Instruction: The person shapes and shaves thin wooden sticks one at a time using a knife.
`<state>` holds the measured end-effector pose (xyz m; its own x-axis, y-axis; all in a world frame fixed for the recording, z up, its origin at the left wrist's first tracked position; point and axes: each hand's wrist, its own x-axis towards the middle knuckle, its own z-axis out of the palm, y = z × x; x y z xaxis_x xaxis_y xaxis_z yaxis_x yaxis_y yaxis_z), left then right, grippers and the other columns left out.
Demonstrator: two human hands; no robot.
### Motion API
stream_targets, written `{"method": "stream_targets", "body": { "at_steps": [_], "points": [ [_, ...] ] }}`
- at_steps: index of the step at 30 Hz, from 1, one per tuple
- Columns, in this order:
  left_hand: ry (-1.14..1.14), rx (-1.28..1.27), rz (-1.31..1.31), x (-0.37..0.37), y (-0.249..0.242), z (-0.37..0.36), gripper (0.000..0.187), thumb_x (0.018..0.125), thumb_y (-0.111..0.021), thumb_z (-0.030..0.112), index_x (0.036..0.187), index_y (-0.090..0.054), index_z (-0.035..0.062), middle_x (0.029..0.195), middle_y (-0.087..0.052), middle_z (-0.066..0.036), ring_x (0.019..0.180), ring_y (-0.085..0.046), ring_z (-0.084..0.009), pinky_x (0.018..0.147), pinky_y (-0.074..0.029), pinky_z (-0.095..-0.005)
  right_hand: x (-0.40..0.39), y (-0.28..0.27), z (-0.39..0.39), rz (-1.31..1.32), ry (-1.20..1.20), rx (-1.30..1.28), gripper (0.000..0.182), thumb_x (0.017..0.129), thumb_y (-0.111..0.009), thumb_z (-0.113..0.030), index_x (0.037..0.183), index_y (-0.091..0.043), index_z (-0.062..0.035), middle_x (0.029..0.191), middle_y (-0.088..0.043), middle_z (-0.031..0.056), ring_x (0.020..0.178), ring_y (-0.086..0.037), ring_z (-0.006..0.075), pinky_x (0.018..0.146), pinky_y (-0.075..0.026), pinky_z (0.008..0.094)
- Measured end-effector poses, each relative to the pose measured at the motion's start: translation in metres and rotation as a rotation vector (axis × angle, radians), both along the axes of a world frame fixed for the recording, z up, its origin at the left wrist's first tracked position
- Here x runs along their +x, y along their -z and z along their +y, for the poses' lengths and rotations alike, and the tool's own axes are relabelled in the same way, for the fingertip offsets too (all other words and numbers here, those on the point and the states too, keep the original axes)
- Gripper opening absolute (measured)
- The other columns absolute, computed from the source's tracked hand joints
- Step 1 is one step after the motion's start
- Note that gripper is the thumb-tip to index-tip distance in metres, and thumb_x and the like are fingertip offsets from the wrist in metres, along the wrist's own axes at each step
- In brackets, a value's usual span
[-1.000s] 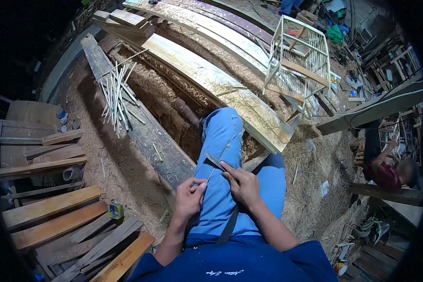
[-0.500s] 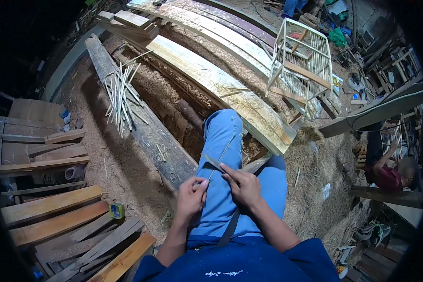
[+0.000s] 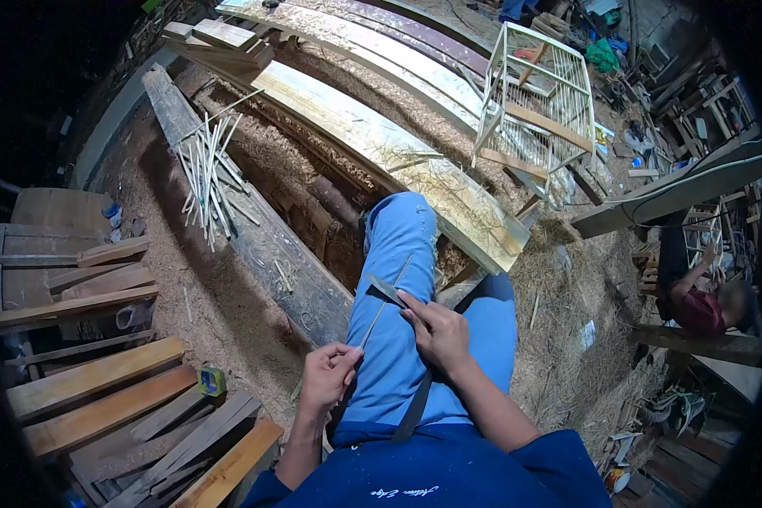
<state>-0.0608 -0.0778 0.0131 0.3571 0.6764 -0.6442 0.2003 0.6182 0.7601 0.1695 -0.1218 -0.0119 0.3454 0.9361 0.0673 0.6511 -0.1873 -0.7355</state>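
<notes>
Thin bamboo sliver (image 3: 387,298) at frame centre, lying over blue-trousered knee, mid-shaving by look of it; left hand (image 3: 323,378) fingers pinched shut on its lower end, right hand (image 3: 436,328) clenched round knife blade (image 3: 386,290) laid across it

Finished sticks (image 3: 209,175) heaped on plank (image 3: 229,209), upper left; birdcage frame (image 3: 538,103) upper right, bars partly filled

Knife handle hidden in fist; sliver's far tip hard to trace

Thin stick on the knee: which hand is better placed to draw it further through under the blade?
Left. The left hand pinches the stick at its near end; the right hand presses the blade on it.
</notes>
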Motion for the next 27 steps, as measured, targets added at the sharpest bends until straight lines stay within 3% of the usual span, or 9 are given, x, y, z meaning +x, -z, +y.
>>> {"method": "stream_targets", "body": {
  "at_steps": [10, 15, 20, 27],
  "points": [
    [0.060, 0.107, -0.012, 0.035, -0.007, 0.026, 0.021, 0.103, -0.064, 0.019, 0.096, -0.069, -0.0006, 0.059, -0.058, 0.000, 0.041, -0.045, -0.0043, 0.037, -0.032, -0.0220, 0.000, 0.002, 0.009, -0.071, 0.033, 0.050, 0.032, 0.095, -0.071, -0.028, 0.127, -0.073, -0.0268, 0.067, -0.061, 0.0107, 0.058, -0.062, 0.0310, 0.054, -0.047, 0.0434],
    [0.114, 0.123, 0.054, 0.054, -0.002, 0.045, 0.026, 0.104, -0.062, 0.021, 0.096, -0.070, -0.0028, 0.058, -0.058, 0.000, 0.040, -0.045, -0.0054, 0.036, -0.032, -0.0223, -0.007, -0.008, -0.002, -0.023, -0.075, -0.014, 0.032, 0.095, -0.071, -0.029, 0.127, -0.073, -0.0277, 0.068, -0.062, 0.0111, 0.058, -0.062, 0.0319, 0.054, -0.047, 0.0445],
    [0.094, 0.166, -0.008, 0.038, 0.007, 0.034, 0.027, 0.103, -0.063, 0.021, 0.097, -0.071, -0.0032, 0.058, -0.057, 0.000, 0.041, -0.043, -0.0045, 0.037, -0.030, -0.0223, -0.005, -0.003, 0.002, -0.003, -0.021, 0.002, 0.033, 0.095, -0.070, -0.030, 0.127, -0.073, -0.0287, 0.069, -0.063, 0.0108, 0.059, -0.063, 0.0314, 0.054, -0.047, 0.0454],
    [0.115, 0.046, 0.062, -0.008, 0.000, 0.008, 0.023, 0.102, -0.065, 0.017, 0.094, -0.072, -0.0035, 0.060, -0.058, 0.001, 0.050, -0.048, -0.0035, 0.048, -0.036, -0.0208, -0.003, 0.000, 0.008, -0.068, 0.011, 0.005, 0.033, 0.093, -0.073, -0.029, 0.126, -0.074, -0.0288, 0.067, -0.062, 0.0096, 0.058, -0.063, 0.0304, 0.053, -0.047, 0.0438]
  ]
}}
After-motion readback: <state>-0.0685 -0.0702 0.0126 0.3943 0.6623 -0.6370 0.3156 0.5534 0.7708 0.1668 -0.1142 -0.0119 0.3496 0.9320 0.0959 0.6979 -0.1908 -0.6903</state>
